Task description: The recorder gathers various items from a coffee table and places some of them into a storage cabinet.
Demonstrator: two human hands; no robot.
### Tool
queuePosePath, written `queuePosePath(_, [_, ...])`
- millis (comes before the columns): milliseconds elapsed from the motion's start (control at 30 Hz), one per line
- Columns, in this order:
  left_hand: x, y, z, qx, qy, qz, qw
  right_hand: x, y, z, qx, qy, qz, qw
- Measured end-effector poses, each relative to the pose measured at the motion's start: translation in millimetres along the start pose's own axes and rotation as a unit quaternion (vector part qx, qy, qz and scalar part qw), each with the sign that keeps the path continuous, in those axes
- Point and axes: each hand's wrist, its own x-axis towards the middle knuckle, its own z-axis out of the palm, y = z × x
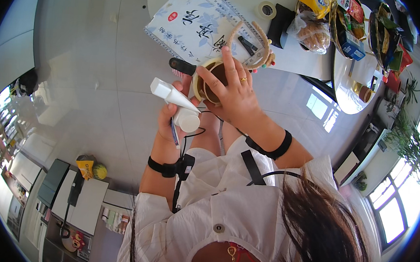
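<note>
My left hand (171, 115) holds a white squeeze tube (174, 96) and a small white capped bottle (188, 119) together, with a thin flat item below them at the palm. My right hand (235, 85) is on a round, cream-rimmed brown container (199, 83), fingers over its open top; how firmly it grips is partly hidden. A black-handled object (182, 66) sticks out at the container's left side, with pinkish bristles beside it. Just beyond, a beige fuzzy headband (266, 43) and a black clip (247, 46) rest on a blue-and-white printed sheet or book.
The printed item (199, 24) lies on a white table (302, 64) ahead. A tape roll (267, 10), a black pouch (280, 26), bagged bread (313, 36) and tiered snack trays (345, 31) stand toward the right. Black cables hang near my wrists and lap.
</note>
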Motion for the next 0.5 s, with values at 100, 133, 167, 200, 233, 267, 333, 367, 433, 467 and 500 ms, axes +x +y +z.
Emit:
queuePosePath(100, [-3.2,-2.0,-4.1,0.042,0.024,-0.020,0.999,-9.0,-0.8,-2.2,-0.013,-0.020,0.024,0.999])
queuePosePath(133, [-2.3,-2.3,-1.5,0.026,0.020,-0.037,0.999,-11.4,-0.4,-3.5,-0.019,-0.029,0.031,0.999])
queuePosePath(167, [-1.4,-2.8,0.3,0.010,0.017,-0.054,0.998,-13.3,0.0,-3.3,-0.021,-0.025,0.035,0.999])
queuePosePath(200, [-1.9,-3.8,-0.9,0.011,0.015,-0.058,0.998,-15.8,0.6,-2.5,-0.025,-0.031,0.039,0.998])
queuePosePath(233, [-2.6,-4.6,-4.1,0.020,0.016,-0.063,0.998,-18.0,1.7,-2.3,-0.029,-0.036,0.043,0.998])
queuePosePath(267, [-2.2,-5.3,-5.5,0.028,0.017,-0.068,0.997,-20.0,3.4,-3.2,-0.029,-0.033,0.047,0.998])
queuePosePath(333, [-0.4,-6.2,-1.8,0.038,0.034,-0.081,0.995,-25.6,7.3,-3.6,-0.007,-0.043,0.059,0.997])
queuePosePath(367, [0.9,-7.2,1.0,0.046,0.052,-0.089,0.994,-29.7,10.2,-4.2,-0.006,-0.041,0.063,0.997])
queuePosePath(433, [7.8,-10.7,7.4,0.038,0.031,-0.098,0.994,-39.2,17.0,-4.5,0.027,0.004,0.090,0.996])
queuePosePath(467, [10.3,-12.9,9.8,0.026,0.011,-0.104,0.994,-46.5,20.6,-3.3,0.013,-0.003,0.119,0.993])
queuePosePath(500, [10.8,-15.9,10.5,0.030,0.010,-0.108,0.994,-53.9,26.4,-3.7,0.015,0.002,0.122,0.992])
